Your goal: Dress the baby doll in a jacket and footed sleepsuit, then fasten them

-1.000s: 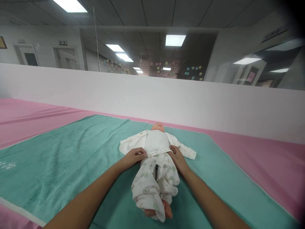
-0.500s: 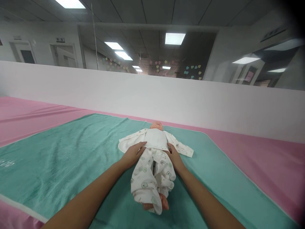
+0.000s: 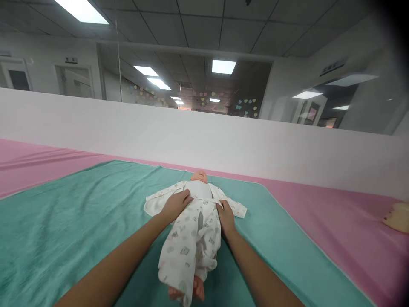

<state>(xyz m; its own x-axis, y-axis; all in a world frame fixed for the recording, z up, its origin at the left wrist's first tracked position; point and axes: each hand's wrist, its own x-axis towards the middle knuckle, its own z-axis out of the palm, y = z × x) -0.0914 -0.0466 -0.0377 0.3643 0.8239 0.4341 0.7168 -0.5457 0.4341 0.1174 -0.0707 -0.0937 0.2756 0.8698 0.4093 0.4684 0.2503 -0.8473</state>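
Trousers (image 3: 188, 243) of soft printed cloth bunch on the doll (image 3: 200, 177); left hand (image 3: 175, 204) and right hand (image 3: 226, 216), fingers curled, pinch the waistband. Plush green towel (image 3: 79, 221) beneath; pink sheet (image 3: 319, 213) beyond.

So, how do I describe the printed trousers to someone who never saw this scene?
On the green blanket over the pink sheet lies a baby doll. The printed trousers cover its legs, with the left hand and right hand at their waist. Unlike the plain white front above, they bear small green pictures.
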